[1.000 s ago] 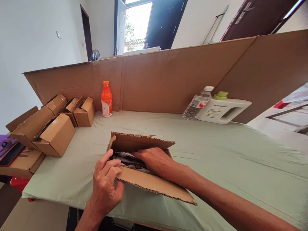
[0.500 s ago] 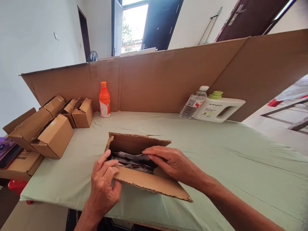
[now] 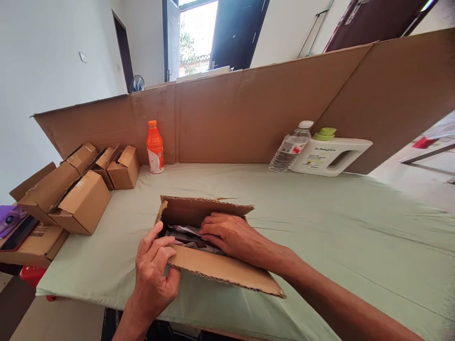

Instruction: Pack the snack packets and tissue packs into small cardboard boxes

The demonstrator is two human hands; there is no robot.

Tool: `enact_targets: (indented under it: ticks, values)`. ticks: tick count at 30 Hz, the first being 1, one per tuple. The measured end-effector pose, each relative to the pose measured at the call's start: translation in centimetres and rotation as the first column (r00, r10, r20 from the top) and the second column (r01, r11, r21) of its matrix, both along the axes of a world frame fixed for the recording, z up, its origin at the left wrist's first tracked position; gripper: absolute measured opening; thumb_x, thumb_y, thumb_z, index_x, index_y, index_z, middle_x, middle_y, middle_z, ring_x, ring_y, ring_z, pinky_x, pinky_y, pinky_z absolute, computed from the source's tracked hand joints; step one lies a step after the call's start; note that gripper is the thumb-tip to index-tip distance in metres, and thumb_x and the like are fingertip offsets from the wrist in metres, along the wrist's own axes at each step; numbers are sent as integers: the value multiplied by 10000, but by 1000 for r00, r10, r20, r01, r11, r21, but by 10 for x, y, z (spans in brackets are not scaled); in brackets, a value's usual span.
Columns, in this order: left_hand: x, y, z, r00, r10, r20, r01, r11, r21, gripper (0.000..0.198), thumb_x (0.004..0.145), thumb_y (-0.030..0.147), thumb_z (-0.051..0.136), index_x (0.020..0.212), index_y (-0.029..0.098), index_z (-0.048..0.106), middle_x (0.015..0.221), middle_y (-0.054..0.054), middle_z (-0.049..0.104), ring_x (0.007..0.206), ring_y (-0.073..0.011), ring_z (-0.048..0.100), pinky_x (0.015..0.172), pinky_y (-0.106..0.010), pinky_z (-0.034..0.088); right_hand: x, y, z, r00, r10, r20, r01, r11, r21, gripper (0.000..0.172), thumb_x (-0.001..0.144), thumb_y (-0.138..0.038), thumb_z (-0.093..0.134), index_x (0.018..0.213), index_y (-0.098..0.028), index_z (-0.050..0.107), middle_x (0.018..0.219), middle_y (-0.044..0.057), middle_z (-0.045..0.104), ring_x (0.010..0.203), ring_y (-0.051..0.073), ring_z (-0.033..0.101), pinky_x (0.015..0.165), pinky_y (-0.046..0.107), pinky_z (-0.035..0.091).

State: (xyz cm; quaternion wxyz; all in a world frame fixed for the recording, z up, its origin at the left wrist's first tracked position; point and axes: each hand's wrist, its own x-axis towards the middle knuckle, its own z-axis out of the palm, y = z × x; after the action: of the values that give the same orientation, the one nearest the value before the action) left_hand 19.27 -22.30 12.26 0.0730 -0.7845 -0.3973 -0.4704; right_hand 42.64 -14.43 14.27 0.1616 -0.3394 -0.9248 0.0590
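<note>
An open cardboard box (image 3: 220,271) stands near the table's front edge, its front flap folded towards me. Crumpled printed paper (image 3: 185,229) in white and grey lies inside. My left hand (image 3: 156,265) grips the box's left side, with the thumb under the front flap and fingers over the edge. Reaching over the right side, my right hand (image 3: 231,234) is down in the opening. Its fingers are pressed together on the paper, and their tips are partly hidden. Whatever lies under the paper does not show.
Several small cardboard boxes (image 3: 83,201) stand at the left. At the back are an orange bottle (image 3: 155,147), a leaning clear water bottle (image 3: 289,149) and a white jug (image 3: 329,156) with a green cap. A tall cardboard panel (image 3: 241,118) borders the green-covered table (image 3: 341,246).
My right hand has moved left and further into the box, over the paper. The left hand keeps its hold on the box. The view has shifted slightly.
</note>
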Motion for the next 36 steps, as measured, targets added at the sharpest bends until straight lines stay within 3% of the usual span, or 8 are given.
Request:
enact_targets:
  ticks: [9, 14, 18, 21, 23, 27, 31, 36]
  values:
    - [0, 0, 0, 1000, -9, 8, 9, 1000, 0, 286, 784, -21, 490, 926, 218, 559, 1062, -66, 749, 1365, -265, 543, 999, -414, 533, -2, -3, 2, 995, -89, 55, 88, 996, 10, 274, 958, -147, 534, 832, -204, 771, 815, 58, 732, 755, 173, 653, 632, 263, 408]
    - [0, -2, -2, 1000, -13, 19, 13, 1000, -9, 331, 727, -32, 474, 926, 216, 566, 1074, -61, 742, 1384, -265, 526, 1040, -415, 520, -1, 0, -1, 999, -46, 30, 46, 999, -25, 273, 951, -150, 532, 849, -209, 778, 833, 50, 751, 767, 184, 684, 650, 276, 462]
    - [-1, -2, -3, 1000, -17, 11, 17, 1000, -15, 335, 722, -32, 473, 930, 216, 561, 1085, -59, 735, 1384, -267, 520, 1053, -419, 514, 6, -5, -3, 961, -15, -277, 37, 997, 73, 254, 1000, -256, 517, 940, -212, 760, 904, 52, 776, 824, 185, 720, 742, 297, 558]
    - [-1, 0, -2, 1000, -19, 4, 19, 1000, -15, 331, 733, -34, 474, 933, 217, 553, 1077, -54, 733, 1377, -253, 520, 1053, -404, 509, 19, -14, 1, 824, -76, -561, 215, 959, 186, 193, 997, -263, 554, 965, -224, 740, 943, 47, 786, 873, 186, 741, 812, 301, 593]
    - [-2, 0, 0, 1000, -20, -6, 20, 1000, -14, 328, 736, -36, 475, 932, 216, 549, 1081, -54, 727, 1376, -244, 515, 1058, -394, 502, 32, -19, 3, 769, -110, -629, 308, 927, 214, 151, 983, -254, 586, 958, -235, 734, 926, 34, 788, 853, 184, 748, 809, 295, 603]
    - [-2, -2, 5, 998, -31, -48, 29, 998, -50, 323, 762, -35, 472, 952, 212, 556, 1142, -65, 698, 1404, -239, 482, 1092, -396, 476, 53, -28, -5, 818, -153, -555, 316, 925, 211, 149, 976, -273, 598, 946, -239, 741, 906, 32, 791, 826, 193, 751, 771, 310, 618]
    - [-3, -5, 8, 999, 24, -24, -25, 998, -59, 269, 835, 9, 499, 993, 206, 590, 1417, -118, 549, 1449, -277, 425, 1099, -430, 467, 59, -32, -19, 890, -119, -441, 214, 961, 173, 222, 995, -262, 557, 928, -234, 766, 1010, 55, 795, 922, 206, 750, 798, 337, 628]
    - [-13, -3, 4, 978, 165, 125, -160, 986, -54, 377, 910, 167, 610, 1280, 189, 546, 1525, -177, 448, 1393, -286, 481, 1056, -431, 494, 59, -33, -24, 894, -123, -431, 203, 968, 145, 236, 1007, -251, 539, 955, -236, 768, 1048, 64, 795, 957, 202, 751, 830, 338, 631]
